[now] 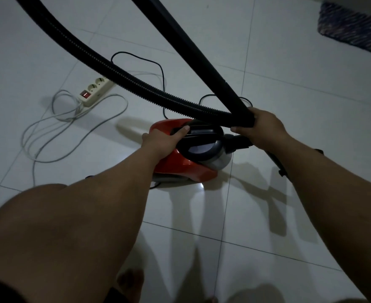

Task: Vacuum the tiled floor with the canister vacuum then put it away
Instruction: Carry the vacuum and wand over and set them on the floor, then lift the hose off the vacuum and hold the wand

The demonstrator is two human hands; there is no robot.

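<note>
Red canister vacuum (180, 165) resting on the tiled floor (289, 215), left hand (164, 142) wrapped round its carry handle, right hand (262, 127) clenched on the wand (193, 51). Probably lifting to store; power strip (96, 90) cord needs clearing first.

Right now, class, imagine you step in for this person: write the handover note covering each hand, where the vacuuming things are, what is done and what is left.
Left hand: gripping the carry handle on top of the red canister vacuum, which sits on the tiled floor.
Right hand: closed around the black wand, beside the ribbed hose.
Power strip: on the floor to the left, switch lit, cords loose around it.
Done: cannot tell how much floor is vacuumed.
Left: finish any vacuuming, switch off, gather cords, put the vacuum away.
</note>
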